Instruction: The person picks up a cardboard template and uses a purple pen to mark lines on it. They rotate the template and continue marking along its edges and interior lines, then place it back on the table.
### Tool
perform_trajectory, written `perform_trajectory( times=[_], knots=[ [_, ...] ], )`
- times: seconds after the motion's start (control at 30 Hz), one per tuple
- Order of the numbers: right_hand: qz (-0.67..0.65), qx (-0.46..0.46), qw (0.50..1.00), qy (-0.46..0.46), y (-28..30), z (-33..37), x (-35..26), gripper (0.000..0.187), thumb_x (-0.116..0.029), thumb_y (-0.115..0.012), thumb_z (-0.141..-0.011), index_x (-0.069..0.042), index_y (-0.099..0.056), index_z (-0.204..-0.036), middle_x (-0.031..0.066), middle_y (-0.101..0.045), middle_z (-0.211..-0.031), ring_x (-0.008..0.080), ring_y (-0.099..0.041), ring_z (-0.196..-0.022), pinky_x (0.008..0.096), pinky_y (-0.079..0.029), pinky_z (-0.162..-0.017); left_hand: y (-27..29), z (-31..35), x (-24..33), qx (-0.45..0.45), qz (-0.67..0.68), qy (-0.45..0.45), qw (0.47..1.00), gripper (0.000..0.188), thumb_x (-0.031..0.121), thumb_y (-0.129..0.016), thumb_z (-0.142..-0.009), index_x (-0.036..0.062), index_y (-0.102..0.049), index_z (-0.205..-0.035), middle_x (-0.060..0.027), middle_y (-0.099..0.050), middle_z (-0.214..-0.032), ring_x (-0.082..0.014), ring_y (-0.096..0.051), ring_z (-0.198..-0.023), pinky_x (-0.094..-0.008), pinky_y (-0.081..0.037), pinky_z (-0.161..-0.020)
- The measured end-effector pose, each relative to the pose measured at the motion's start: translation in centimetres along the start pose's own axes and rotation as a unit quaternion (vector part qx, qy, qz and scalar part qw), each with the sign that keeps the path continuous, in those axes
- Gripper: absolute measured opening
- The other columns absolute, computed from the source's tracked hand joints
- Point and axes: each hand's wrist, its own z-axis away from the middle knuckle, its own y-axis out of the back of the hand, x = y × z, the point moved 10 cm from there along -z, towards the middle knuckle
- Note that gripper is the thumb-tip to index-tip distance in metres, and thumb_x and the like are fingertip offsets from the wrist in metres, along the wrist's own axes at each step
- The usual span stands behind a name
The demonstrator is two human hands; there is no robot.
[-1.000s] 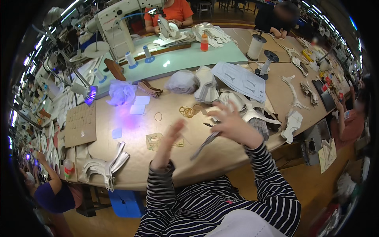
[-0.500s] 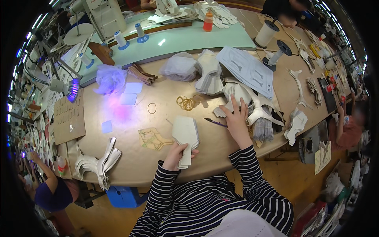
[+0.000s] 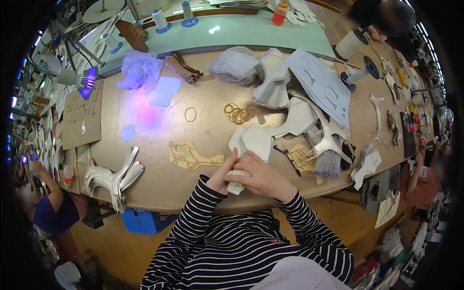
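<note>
Stack of white cut pieces [image 3: 250,145] sat at the near edge of the workbench [image 3: 159,183], directly in front of the person. Left hand [image 3: 223,175] gripped the stack's lower end from the left, fingers curled around it. Right hand [image 3: 261,178] lay over the same end from the right, fingers pressed together across the top. Upper part of the stack fanned out above both hands, free of them.

Just left of it lay a flat tan pattern piece [image 3: 191,155]. Loose rubber bands [image 3: 237,113] lay further back. A grey brush-like bundle [image 3: 329,163] and a dark thin tool [image 3: 289,159] sat close on the right. Nothing lay between hands and stack.

Pieces looked thin, pale, curved-edged, layered unevenly.
</note>
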Motion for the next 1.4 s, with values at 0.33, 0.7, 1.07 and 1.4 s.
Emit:
perform_trajectory(
  times=[0.33, 0.7, 1.07, 1.4],
  knots=[
    [0.316, 0.113, 0.901, -0.274, 7.8, 4.5, 10.7, 0.042, -0.002, -0.057, -0.076, -0.010, -0.058, -0.117, 0.0101, -0.045, -0.135, 0.0344, -0.040, -0.125, 0.0522, -0.026, -0.107, 0.5, 1.8, 2.5, -0.060, -0.002, -0.087, 0.994, 0.039, 0.016, -0.048, -0.092, 0.0021, -0.040, -0.127, -0.0151, -0.058, -0.103, -0.0170, -0.056, -0.071, -0.0316, -0.048, -0.069],
    [0.078, 0.120, 0.987, -0.079, 4.3, 1.5, 3.2, 0.045, -0.002, -0.063, -0.072, -0.014, -0.061, -0.115, 0.0106, -0.056, -0.124, 0.0296, -0.053, -0.114, 0.0523, -0.032, -0.103, 2.6, 2.2, 1.3, 0.025, -0.045, -0.097, 0.994, 0.044, 0.024, -0.049, -0.096, 0.0067, -0.032, -0.133, -0.0134, -0.058, -0.107, -0.0178, -0.061, -0.082, -0.0286, -0.050, -0.078],
    [0.070, 0.184, 0.936, -0.291, 4.1, 4.1, 7.3, 0.030, -0.002, -0.061, -0.081, -0.003, -0.062, -0.111, 0.0126, -0.055, -0.124, 0.0304, -0.051, -0.117, 0.0384, -0.041, -0.097, 7.1, 8.8, 7.3, 0.081, -0.128, -0.172, 0.973, 0.028, 0.011, -0.059, -0.087, -0.0022, -0.050, -0.110, -0.0074, -0.056, -0.080, -0.0156, -0.056, -0.058, -0.0298, -0.049, -0.059],
    [0.023, 0.243, 0.861, -0.446, 4.8, 11.1, 10.9, 0.017, -0.007, -0.055, -0.088, 0.001, -0.054, -0.103, 0.0191, -0.058, -0.099, 0.0362, -0.057, -0.088, 0.0419, -0.045, -0.079, 13.7, 20.5, 16.1, 0.330, -0.395, -0.164, 0.842, 0.033, 0.008, -0.061, -0.085, -0.0032, -0.050, -0.114, -0.0098, -0.064, -0.096, -0.0138, -0.060, -0.065, -0.0233, -0.048, -0.055]
  ],
)
